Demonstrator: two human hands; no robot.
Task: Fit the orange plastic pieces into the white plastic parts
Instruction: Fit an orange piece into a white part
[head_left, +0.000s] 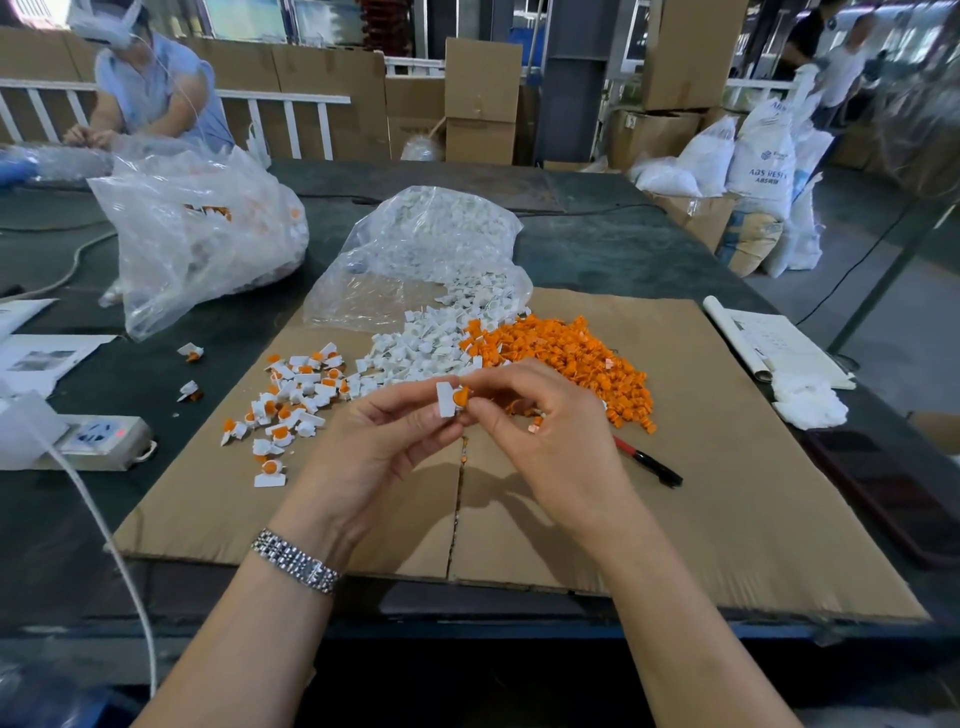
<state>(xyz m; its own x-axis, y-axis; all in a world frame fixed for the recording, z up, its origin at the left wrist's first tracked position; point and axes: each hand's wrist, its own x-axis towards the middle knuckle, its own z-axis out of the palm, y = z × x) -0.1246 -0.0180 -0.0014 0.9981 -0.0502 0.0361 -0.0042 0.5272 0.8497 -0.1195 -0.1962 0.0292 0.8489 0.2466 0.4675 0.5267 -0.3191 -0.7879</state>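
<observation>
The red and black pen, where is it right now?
In the head view the pen lies on the cardboard sheet, right of the right hand and just below the pile of orange pieces.

Dark table (597, 249), cardboard sheet (727, 493), plastic bags (197, 244), pwr strip (98, 439), papers (779, 343)

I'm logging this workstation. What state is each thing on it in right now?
left hand: pinches a white part
right hand: pinches an orange piece at that white part
orange pile: loose, unfitted
white pile: loose, spilling from the open clear bag
assembled pieces: orange fitted in white, scattered on the cardboard
pen: lying flat
</observation>
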